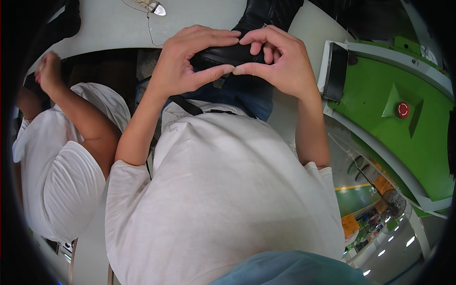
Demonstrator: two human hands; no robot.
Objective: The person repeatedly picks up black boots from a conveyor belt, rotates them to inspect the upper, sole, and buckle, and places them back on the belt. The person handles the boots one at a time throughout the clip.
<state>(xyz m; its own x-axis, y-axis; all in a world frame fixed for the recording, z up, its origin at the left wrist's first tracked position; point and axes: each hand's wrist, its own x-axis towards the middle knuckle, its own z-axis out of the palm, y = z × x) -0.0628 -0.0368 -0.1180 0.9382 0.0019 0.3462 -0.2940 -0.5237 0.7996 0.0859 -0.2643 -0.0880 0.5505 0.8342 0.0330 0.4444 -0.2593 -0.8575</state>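
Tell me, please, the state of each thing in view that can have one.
Left hand: open, fingers curved toward the other hand.
Right hand: open, index and thumb reaching inward, other fingers curled.
Black boot: partly hidden behind both hands.
Phone: screen dark.
Red button: cannot tell whether pressed.
Fan: cannot tell whether spinning.
Ceiling lights: lit.
Co-worker's hand: fingers bent.

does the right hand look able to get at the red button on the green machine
Probably yes, with an outward stretch: nothing visible covers the red button, though its distance from the right hand is hard to judge.
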